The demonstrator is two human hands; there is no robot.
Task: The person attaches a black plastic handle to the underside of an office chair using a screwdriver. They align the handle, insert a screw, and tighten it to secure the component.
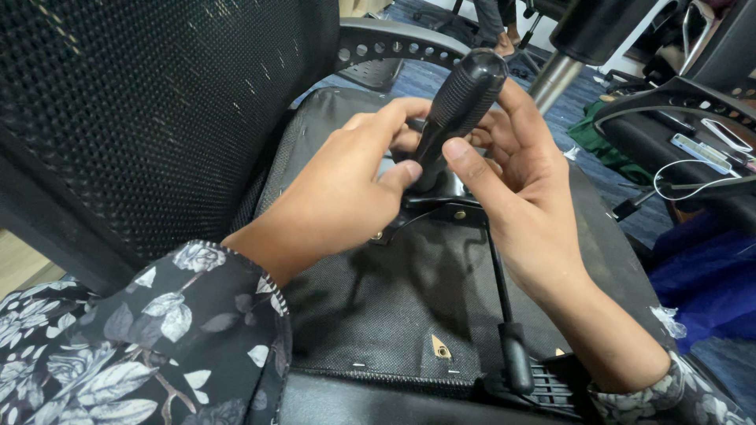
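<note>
Standing between both hands [441, 181]: screwdriver handle [465, 98]

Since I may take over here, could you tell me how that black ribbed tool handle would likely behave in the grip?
The ribbed tool handle probably resists slipping. It looks rigid in the right hand and left hand. Being round, it may roll if laid down.

Dark sleeves [150, 338] — grey-white rose and leaf print — bare hands beyond the cuffs.
</note>
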